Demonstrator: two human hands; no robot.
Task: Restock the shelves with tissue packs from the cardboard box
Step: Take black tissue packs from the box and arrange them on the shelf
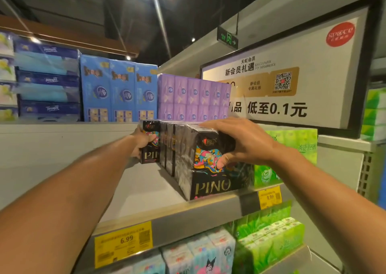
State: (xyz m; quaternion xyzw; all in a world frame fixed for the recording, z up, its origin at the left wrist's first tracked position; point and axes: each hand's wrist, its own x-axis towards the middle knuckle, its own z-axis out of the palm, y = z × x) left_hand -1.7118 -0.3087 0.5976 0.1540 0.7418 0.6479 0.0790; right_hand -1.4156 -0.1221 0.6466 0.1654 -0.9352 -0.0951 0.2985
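Observation:
Two black "PINO" tissue packs stand on the grey shelf (142, 192). The near pack (211, 181) sits at the shelf's front edge; my right hand (242, 142) grips its top corner, thumb on the colourful front face. The far pack (151, 144) stands deeper in, and my left hand (141, 143) holds its left end with the thumb on the front. Both packs touch side by side. The cardboard box is out of view.
Green tissue packs (292, 148) stand right of the black packs. Purple packs (194, 98) and blue packs (119, 90) fill the shelf above. More packs (208, 253) sit below. Yellow price tags (123, 242) line the shelf edge. A framed poster (292, 75) hangs at the right.

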